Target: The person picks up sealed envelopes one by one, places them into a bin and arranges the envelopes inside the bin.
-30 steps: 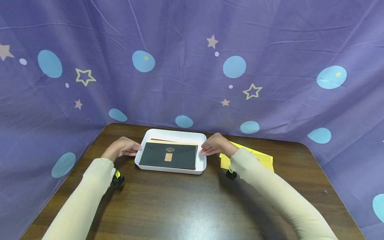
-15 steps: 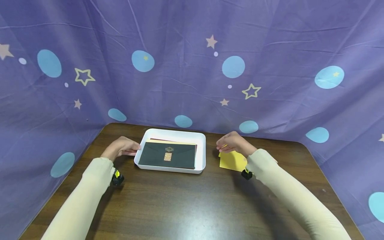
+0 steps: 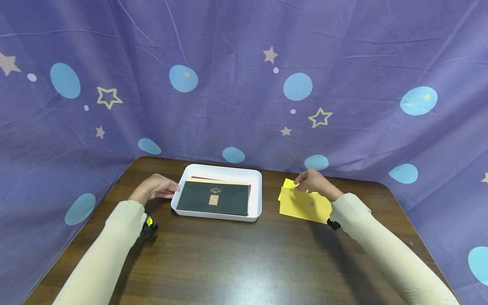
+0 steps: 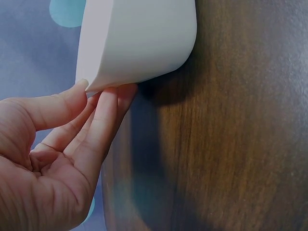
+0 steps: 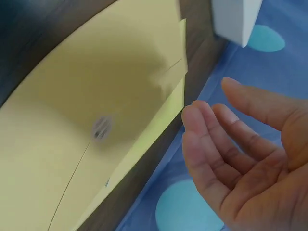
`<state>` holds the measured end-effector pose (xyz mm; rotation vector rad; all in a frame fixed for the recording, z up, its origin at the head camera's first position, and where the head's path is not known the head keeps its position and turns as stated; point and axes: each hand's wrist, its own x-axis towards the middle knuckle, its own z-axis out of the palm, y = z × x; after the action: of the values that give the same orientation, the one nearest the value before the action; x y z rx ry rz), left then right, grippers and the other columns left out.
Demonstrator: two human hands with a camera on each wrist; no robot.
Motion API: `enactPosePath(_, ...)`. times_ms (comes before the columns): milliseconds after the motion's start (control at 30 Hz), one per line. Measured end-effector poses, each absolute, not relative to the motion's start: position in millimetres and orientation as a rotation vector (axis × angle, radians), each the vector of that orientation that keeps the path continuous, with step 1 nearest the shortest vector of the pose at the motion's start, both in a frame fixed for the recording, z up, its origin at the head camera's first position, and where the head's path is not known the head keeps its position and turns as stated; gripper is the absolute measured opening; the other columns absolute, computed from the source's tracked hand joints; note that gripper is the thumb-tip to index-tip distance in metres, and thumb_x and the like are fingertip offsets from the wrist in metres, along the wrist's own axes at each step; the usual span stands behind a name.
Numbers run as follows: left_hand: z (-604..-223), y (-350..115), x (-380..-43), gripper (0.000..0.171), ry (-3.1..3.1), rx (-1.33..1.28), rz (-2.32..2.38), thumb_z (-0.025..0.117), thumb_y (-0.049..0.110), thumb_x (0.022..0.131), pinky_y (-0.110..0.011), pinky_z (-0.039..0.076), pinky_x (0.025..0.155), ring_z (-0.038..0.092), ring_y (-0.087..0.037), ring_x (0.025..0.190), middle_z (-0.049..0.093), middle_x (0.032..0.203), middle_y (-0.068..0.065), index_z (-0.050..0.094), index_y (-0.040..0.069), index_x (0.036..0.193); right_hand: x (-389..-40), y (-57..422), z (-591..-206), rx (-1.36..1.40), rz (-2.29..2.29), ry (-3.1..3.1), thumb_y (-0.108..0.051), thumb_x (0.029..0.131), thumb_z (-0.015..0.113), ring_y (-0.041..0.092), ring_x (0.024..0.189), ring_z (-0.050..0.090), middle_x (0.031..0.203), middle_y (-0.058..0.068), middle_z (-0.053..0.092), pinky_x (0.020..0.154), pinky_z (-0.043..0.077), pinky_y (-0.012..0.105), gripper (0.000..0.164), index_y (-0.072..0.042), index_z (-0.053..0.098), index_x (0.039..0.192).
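A white tray point(image 3: 254, 203) holds a stack of envelopes, with a dark green envelope point(image 3: 196, 201) on top bearing gold print. My left hand point(image 3: 158, 186) grips the tray's left end. In the left wrist view, the thumb lies at the rim of the tray point(image 4: 144, 43) and the fingers are beneath it. Two yellow envelopes point(image 3: 299, 205) overlap on the table, right of the tray. My right hand point(image 3: 314, 183) is over their far edge, holding nothing. In the right wrist view, its relaxed fingers point(image 5: 207, 139) are apart from the yellow envelope point(image 5: 62, 120).
The brown wooden table point(image 3: 213, 258) extends in front of the tray and envelopes. A purple curtain point(image 3: 244, 106) with stars and blue spots hangs behind and along both sides. Black wrist cameras are strapped at both sleeves.
My right hand has let go of the tray's right end and moved right, over the yellow envelopes. The left hand and tray stay in place.
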<state>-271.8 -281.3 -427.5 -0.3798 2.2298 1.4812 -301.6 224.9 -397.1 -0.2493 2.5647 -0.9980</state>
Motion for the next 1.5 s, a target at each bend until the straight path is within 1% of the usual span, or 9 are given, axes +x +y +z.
enactPosePath(133,-426,-281,-271,0.028,2.231,-0.379,1.485,0.064,0.0,0.096,-0.022,0.065,0.071,0.068,-0.006,0.071,0.07,0.074,0.003,0.064,-0.017,0.119,-304,236,-401,-0.303,-0.828,2.663,-0.006,0.088,0.075,0.027,0.087,0.067,0.113,0.026,0.072,0.071,0.061,0.039,0.031,0.01,0.068,0.114)
enactPosePath(200,-425,-280,-271,0.026,2.234,-0.381,1.484,0.064,0.0,0.096,-0.022,0.065,0.071,0.068,-0.006,0.07,0.07,0.074,0.003,0.065,-0.016,0.117,-306,241,-404,-0.343,-0.745,2.697,-0.006,0.086,0.077,0.03,0.089,0.068,0.112,0.026,0.072,0.072,0.06,0.039,0.03,0.01,0.07,0.112)
enactPosePath(333,-425,-280,-270,0.024,2.236,-0.382,1.481,0.064,0.0,0.096,-0.021,0.065,0.071,0.067,-0.006,0.07,0.07,0.073,0.003,0.066,-0.015,0.114,-310,253,-409,-0.455,-0.63,2.726,-0.007,0.083,0.082,0.03,0.092,0.071,0.104,0.024,0.074,0.083,0.062,0.044,0.033,0.009,0.072,0.11)
enactPosePath(600,-426,-281,-270,0.03,2.233,-0.372,1.487,0.064,0.0,0.096,-0.021,0.065,0.071,0.068,-0.006,0.071,0.071,0.075,0.003,0.063,-0.018,0.12,-307,267,-409,-0.543,-0.576,2.683,-0.004,0.077,0.084,0.023,0.085,0.069,0.091,0.015,0.075,0.085,0.061,0.046,0.045,0.011,0.068,0.117)
enactPosePath(800,-425,-283,-269,0.032,2.232,-0.359,1.481,0.063,0.0,0.096,-0.021,0.065,0.071,0.068,-0.006,0.072,0.071,0.076,0.003,0.061,-0.02,0.121,-308,274,-414,-0.57,-0.511,2.671,-0.01,0.074,0.09,0.022,0.085,0.069,0.094,0.015,0.075,0.084,0.062,0.045,0.056,0.011,0.066,0.12)
enactPosePath(967,-426,-282,-269,0.032,2.233,-0.359,1.48,0.064,0.0,0.096,-0.021,0.065,0.072,0.068,-0.006,0.072,0.071,0.076,0.003,0.061,-0.019,0.121,-309,278,-417,-0.561,-0.467,2.688,-0.01,0.073,0.091,0.023,0.087,0.067,0.097,0.016,0.074,0.079,0.061,0.041,0.054,0.008,0.068,0.118)
enactPosePath(1067,-425,-281,-270,0.032,2.231,-0.364,1.479,0.064,0.001,0.096,-0.021,0.065,0.072,0.068,-0.006,0.072,0.07,0.076,0.003,0.062,-0.019,0.121,-309,281,-417,-0.557,-0.451,2.684,-0.009,0.073,0.09,0.026,0.089,0.067,0.099,0.018,0.074,0.081,0.061,0.042,0.052,0.007,0.069,0.117)
enactPosePath(1300,-425,-281,-270,0.03,2.236,-0.375,1.473,0.065,0.0,0.096,-0.022,0.065,0.072,0.068,-0.006,0.072,0.07,0.075,0.003,0.063,-0.018,0.12,-310,284,-419,-0.505,-0.393,2.677,-0.021,0.073,0.092,0.027,0.096,0.067,0.108,0.018,0.073,0.086,0.061,0.045,0.059,0.005,0.068,0.12)
enactPosePath(1500,-426,-281,-270,0.03,2.231,-0.369,1.481,0.064,0.0,0.096,-0.022,0.065,0.073,0.068,-0.006,0.072,0.07,0.075,0.003,0.063,-0.018,0.12,-309,285,-418,-0.447,-0.301,2.66,-0.017,0.067,0.094,0.027,0.096,0.065,0.119,0.021,0.069,0.087,0.06,0.046,0.064,0.002,0.067,0.122)
